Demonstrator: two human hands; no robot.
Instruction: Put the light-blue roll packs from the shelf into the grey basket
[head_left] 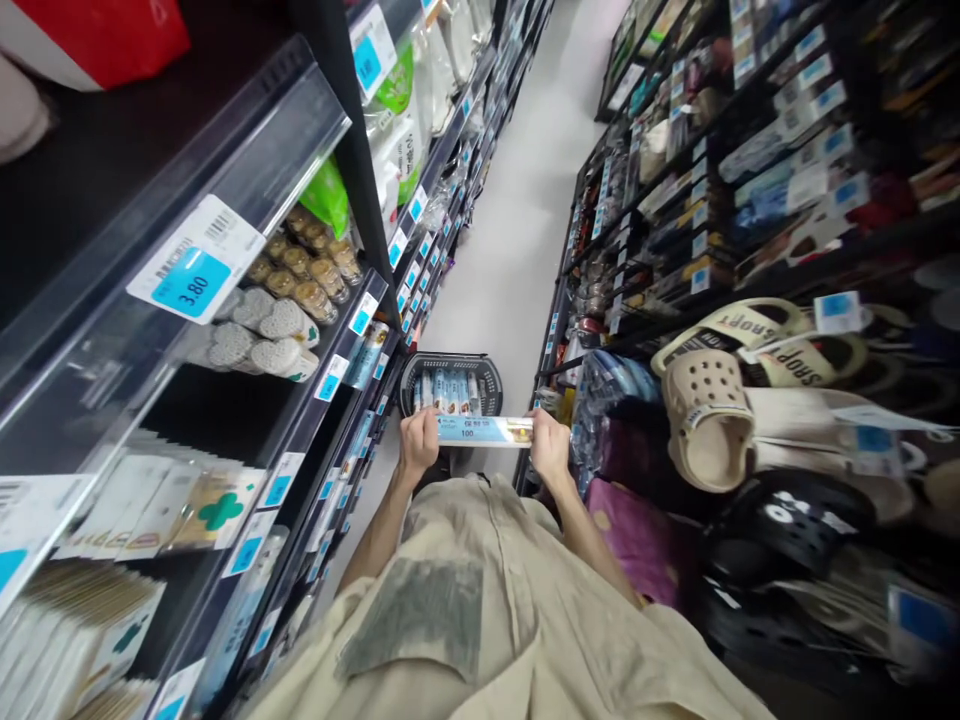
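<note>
Level in front of my chest is a long, narrow blue-and-white box (486,431), printed with "100" and other characters. My left hand (420,442) is closed around one end of it. At the opposite end, my right hand (551,444) grips it too. Just beyond the box, a dark plastic shopping basket (409,385) is low down near the floor, partly covered by the box. Several blue-and-white packs (450,390) lie side by side inside the basket.
Shelves with price tags (196,268) run along the left, stocked with cotton-swab-like tubs (262,330) and boxed packs. On the right, racks hold clogs (709,420), slippers and folded goods. A grey aisle floor (517,190) stretches ahead between them.
</note>
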